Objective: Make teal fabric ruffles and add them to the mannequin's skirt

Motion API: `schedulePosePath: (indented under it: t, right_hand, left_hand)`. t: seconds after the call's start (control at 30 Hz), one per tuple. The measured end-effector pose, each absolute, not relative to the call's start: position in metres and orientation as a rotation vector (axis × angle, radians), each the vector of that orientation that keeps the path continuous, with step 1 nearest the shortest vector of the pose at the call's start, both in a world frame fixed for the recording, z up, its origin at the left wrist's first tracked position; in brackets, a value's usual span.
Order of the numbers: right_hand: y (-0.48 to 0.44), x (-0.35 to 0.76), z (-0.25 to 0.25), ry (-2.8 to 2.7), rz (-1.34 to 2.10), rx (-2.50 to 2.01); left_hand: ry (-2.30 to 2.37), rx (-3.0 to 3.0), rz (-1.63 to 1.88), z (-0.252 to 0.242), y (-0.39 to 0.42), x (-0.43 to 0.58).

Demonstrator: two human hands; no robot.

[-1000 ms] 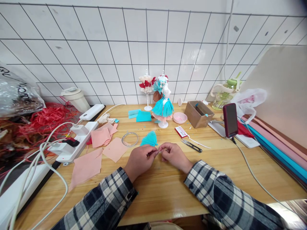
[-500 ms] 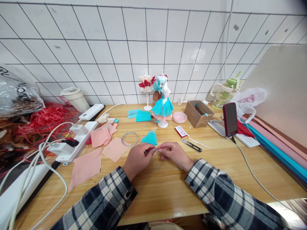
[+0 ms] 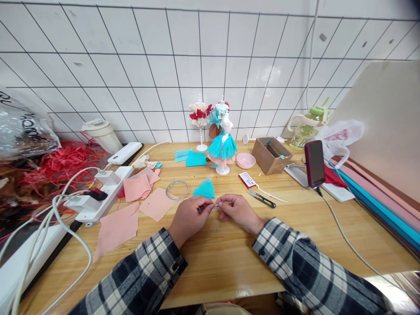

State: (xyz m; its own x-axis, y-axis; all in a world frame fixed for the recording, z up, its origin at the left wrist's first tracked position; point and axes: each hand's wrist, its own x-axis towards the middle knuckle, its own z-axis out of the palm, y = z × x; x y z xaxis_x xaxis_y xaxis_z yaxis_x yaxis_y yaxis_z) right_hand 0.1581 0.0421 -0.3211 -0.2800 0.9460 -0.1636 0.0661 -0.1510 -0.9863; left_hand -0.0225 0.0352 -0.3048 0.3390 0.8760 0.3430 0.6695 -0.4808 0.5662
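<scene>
A turquoise fan-shaped piece of crepe paper (image 3: pixel 204 189) spreads out just beyond my fingertips, its gathered end towards me. My left hand (image 3: pixel 193 215) pinches that gathered end between thumb and forefinger. Close beside it, my right hand (image 3: pixel 239 211) is closed in a pinch on something small and pale at the same end, too tiny to name. Behind stands a small white dress form (image 3: pixel 226 124) in a turquoise skirt with a pink hem. Flat turquoise sheets (image 3: pixel 196 159) lie to its left.
Pink paper sheets (image 3: pixel 118 225), a metal ring (image 3: pixel 177 190) and a power strip (image 3: pixel 98 203) lie left. To the right are thread snips (image 3: pixel 261 199), a red-and-white packet (image 3: pixel 246 179), a pink bowl (image 3: pixel 246 161), a cardboard box (image 3: pixel 271 155) and an upright phone (image 3: pixel 315 163).
My fingertips have shifted very slightly against each other at the paper's gathered end. Otherwise the scene looks the same.
</scene>
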Motion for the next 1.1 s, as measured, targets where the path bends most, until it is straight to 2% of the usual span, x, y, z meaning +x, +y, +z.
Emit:
schedulePosePath:
  t: [0.33,0.63,1.1]
  right_hand:
    - [0.045,0.157,-0.325,-1.366,1.403,-1.244]
    - [0.038,0.153,-0.319,-1.591,0.940,-1.205]
    - [0.037,0.153,-0.318,-1.628,0.932,-1.200]
  left_hand:
    - [1.211,2.352,0.817,-0.299,0.027,-0.017]
    - [1.382,2.385,0.882,-0.310,0.033,-0.017]
    - [1.436,2.432,0.913,-0.301,0.029,-0.013]
